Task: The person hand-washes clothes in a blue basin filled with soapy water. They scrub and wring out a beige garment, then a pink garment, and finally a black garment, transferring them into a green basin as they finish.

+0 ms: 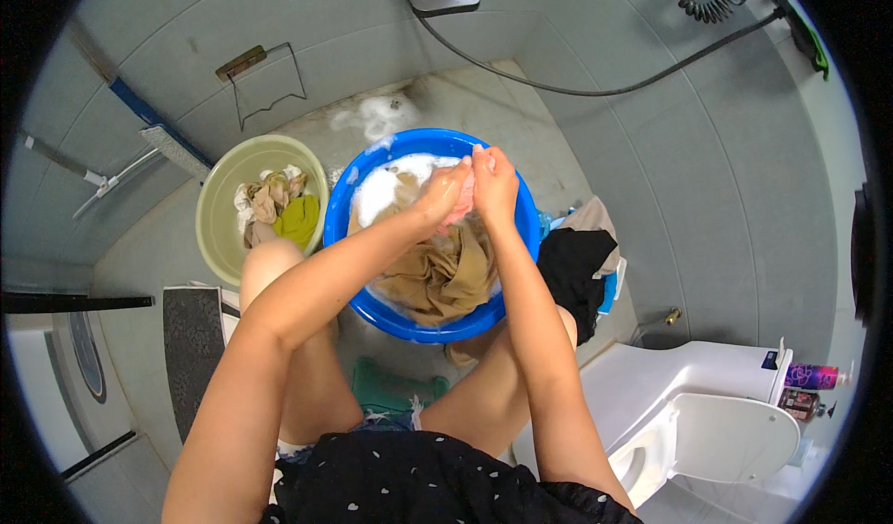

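Pink wet cloth [461,206] is gripped between my two hands over the right part of a blue plastic basin [427,333]. My left hand [444,192] holds it from the left; my right hand [495,182] holds it from the right, near the basin's rim. Below them a tan garment [446,273] lies soaked in the basin, with white suds [380,192] at the upper left. To the left stands a pale green basin [209,220] containing a bright green cloth [298,221] and several beige and white cloths [268,199].
Black and beige clothes [572,266] lie on the floor right of the blue basin. A white toilet [670,384] stands at the lower right. A green plastic stool [380,384] is beneath me, a dark mat [192,349] at left. A shower hose [593,93] hangs across the top.
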Tool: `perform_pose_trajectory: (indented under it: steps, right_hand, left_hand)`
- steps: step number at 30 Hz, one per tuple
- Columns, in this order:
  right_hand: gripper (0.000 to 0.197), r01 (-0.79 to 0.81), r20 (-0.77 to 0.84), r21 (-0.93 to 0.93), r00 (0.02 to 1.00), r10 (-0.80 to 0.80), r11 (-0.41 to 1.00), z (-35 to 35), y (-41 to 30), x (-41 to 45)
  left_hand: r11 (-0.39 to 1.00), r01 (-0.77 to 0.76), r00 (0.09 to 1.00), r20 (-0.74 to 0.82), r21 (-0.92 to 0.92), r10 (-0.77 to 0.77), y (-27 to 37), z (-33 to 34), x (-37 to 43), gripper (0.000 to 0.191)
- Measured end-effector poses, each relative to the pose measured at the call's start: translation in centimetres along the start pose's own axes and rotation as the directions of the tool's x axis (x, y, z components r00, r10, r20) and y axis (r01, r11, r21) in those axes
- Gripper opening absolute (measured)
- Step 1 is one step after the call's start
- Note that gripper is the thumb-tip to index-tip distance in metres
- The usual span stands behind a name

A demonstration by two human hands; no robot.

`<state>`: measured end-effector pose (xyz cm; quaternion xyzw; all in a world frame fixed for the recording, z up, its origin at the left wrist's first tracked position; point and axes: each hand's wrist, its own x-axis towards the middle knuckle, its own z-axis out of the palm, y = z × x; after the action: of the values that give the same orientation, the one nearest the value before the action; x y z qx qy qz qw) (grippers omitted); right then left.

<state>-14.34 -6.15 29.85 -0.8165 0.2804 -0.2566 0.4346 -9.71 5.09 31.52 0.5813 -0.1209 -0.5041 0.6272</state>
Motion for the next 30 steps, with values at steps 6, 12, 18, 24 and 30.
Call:
perform_pose_trajectory:
  steps: [6, 12, 18, 24, 30]
  right_hand:
    - [0.023, -0.434, 0.409, 0.566, 0.886, 0.218, 0.701, -2.7, 0.2, 0.5]
    - [0.051, -0.301, 0.402, 0.678, 0.916, 0.004, 0.671, -4.3, -2.7, -0.5]
    - [0.048, -0.135, 0.33, 0.188, 0.942, 0.067, 0.973, -5.9, -1.0, -0.2]
    - [0.025, 0.215, 0.137, -0.363, 0.975, -0.177, 0.907, -5.3, 1.4, -1.1]
    - [0.022, 0.356, 0.409, 0.03, 0.848, -0.337, 0.934, -1.1, 2.6, -2.6]
  left_hand:
    - [0.335, -0.335, 0.767, 0.048, 0.881, 0.64, 0.6, -2.1, -1.3, 0.048]
    - [0.37, -0.347, 0.798, 0.064, 0.862, 0.6, 0.3, -3.0, -0.5, 0.014]
    - [0.891, -0.292, 0.868, -0.296, 0.347, 0.4, -0.8, -5.6, 2.0, 0.018]
    - [0.969, -0.244, 0.925, -0.293, 0.035, 0.243, 0.8, -5.6, 0.2, 0.02]
    - [0.939, -0.21, 0.978, -0.038, -0.272, 0.207, 2.9, -4.5, -1.1, 0.02]
